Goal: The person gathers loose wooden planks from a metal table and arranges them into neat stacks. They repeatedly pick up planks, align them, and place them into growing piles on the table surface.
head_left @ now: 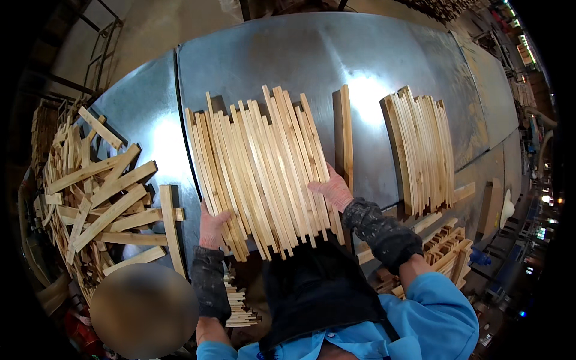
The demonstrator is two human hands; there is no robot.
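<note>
Item: one row of wooden strips (264, 174), pale, narrow, laid side by side, ends uneven at both far and near sides; located mid-counter (258, 60), before the black apron (318, 294), near ends apparently past the counter's near edge. Hands: two, bare, partly closed about the row; left hand (213, 228) at the near left side, thumb over the top; right hand (333, 189) on the right side, thumb laid across the outer strips; fingers of both largely hidden, so their reach underneath cannot be told. Handling, as judged: even inward pressure from both sides, row kept level, since loose middle strips could slip or buckle upward; ragged ends would be best tapped flush against something flat. Surroundings: one thicker wooden bar (344, 138), just right of the row, the closest obstacle on that side; a second bundle of strips (423, 150), tidier, farther right; a jumbled heap of wooden pieces (110, 219), left, crossing at all angles; one separate wooden piece (173, 228) at the heap's right, near the left forearm, liable to be knocked; a dark counter seam (177, 72), left of the row, possible snag for sliding ends; slatted wooden stack (447, 252), lower right.
</note>
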